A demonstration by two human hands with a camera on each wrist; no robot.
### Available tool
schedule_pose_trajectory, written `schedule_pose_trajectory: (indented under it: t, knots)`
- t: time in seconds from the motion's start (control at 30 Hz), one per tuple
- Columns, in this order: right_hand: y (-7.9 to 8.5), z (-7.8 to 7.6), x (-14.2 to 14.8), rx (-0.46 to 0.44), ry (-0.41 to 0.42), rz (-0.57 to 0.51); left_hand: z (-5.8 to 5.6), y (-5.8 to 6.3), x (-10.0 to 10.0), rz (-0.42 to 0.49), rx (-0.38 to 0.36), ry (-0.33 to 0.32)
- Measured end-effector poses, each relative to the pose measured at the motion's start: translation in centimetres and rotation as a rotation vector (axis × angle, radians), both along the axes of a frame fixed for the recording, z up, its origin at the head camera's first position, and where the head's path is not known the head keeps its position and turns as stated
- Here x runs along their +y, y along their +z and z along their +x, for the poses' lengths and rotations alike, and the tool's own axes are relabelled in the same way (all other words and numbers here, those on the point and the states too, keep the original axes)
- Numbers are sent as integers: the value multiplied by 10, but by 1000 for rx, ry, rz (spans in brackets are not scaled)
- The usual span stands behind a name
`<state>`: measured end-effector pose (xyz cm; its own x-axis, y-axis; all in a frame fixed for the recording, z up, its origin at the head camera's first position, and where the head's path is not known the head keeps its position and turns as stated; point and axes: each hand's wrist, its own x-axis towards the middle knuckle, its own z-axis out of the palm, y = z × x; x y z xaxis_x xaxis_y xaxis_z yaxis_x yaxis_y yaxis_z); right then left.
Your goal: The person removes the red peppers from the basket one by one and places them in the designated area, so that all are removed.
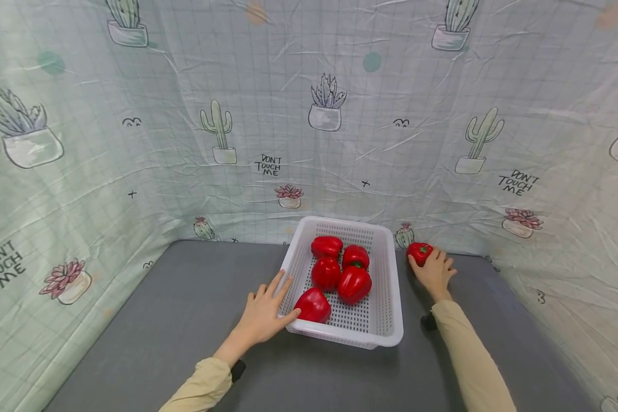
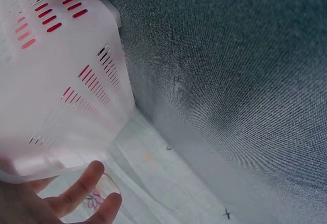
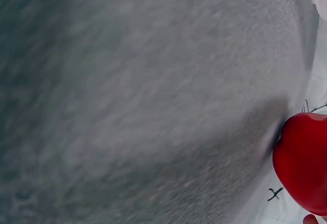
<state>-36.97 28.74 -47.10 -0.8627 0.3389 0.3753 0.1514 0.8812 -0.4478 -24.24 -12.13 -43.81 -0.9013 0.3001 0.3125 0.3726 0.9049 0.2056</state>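
In the head view, a white plastic basket (image 1: 395, 292) with slotted walls stands on the grey table, several red bell peppers (image 1: 354, 285) lying inside it. My left hand (image 1: 261, 316) rests at the basket's near left corner, its fingers spread along the rim and the thumb over the edge. One red pepper (image 1: 314, 306) lies just inside that corner. To the right of the basket, at the table's back, my right hand (image 1: 435, 276) holds another red bell pepper (image 1: 417, 250) from above. That same pepper (image 3: 304, 163) fills the right edge of the right wrist view, where most of the hand is out of frame.
A grey cloth-like surface (image 1: 185, 320) covers the table. Behind it and along both sides hangs a pale curtain (image 1: 268, 114) printed with cacti, meeting the table's back edge close to the basket and the right hand.
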Motion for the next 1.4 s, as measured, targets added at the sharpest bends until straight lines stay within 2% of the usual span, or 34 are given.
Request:
schedule_pose_trajectory:
  t: [0.23,0.4,1.4]
  knots:
    - [1,-2,-5,-9,0,23,0,-2,0,4,-1,-9]
    - [1,-3,-4,-6,29,57,1,-2,0,10,4,-8]
    - [0,1,6,18,110,66,0,0,-1,20,1,-10]
